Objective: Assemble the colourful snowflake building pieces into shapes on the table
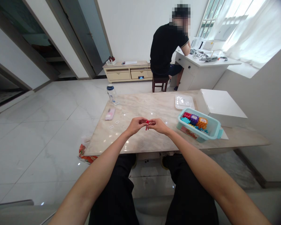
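Over the middle of the marble-topped table (pixel 140 104), my left hand (pixel 137 124) and my right hand (pixel 159 125) meet at the fingertips. Both pinch a small red plastic building piece (pixel 147 127), largely covered by the fingers, so its exact shape is hard to make out. To the right stands a light-blue plastic basket (pixel 214 123). In it lie loose interlocking pieces and joined blocks: a red one (pixel 186 116), a purple one (pixel 193 120) and an orange one (pixel 202 123).
A clear water bottle (pixel 112 94) with a blue lid and a pink packet (pixel 110 114) are at the left. Behind the basket are a clear plastic tray (pixel 184 102) and a white box (pixel 222 101). Another person (pixel 166 47) sits at a white desk (pixel 208 61).
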A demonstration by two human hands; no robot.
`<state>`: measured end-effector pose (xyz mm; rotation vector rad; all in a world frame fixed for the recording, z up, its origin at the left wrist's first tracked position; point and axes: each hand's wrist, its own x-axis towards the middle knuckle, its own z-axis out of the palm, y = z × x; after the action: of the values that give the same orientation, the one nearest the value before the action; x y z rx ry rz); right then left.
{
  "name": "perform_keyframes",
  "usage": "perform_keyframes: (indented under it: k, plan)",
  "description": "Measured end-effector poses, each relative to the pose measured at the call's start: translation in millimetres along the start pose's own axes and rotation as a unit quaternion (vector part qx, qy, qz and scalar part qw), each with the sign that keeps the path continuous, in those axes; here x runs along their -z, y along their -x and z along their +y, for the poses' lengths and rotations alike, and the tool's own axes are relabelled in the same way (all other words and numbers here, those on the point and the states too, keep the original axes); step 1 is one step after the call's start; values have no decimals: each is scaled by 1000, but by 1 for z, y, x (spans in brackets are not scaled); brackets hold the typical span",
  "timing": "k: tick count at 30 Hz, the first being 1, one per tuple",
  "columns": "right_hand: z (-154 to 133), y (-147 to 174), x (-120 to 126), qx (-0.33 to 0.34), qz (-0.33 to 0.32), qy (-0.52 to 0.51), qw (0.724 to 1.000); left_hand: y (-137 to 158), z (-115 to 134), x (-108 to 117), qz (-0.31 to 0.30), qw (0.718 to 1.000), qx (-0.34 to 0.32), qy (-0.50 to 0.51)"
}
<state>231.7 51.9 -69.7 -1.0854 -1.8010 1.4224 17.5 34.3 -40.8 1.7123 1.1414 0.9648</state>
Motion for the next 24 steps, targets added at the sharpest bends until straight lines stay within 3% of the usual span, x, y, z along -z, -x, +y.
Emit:
perform_keyframes:
  k: [24]
  plan:
    - [0, -1, -4, -54, -9, -46, 997, 1, 3, 3, 28, 999, 28, 32]
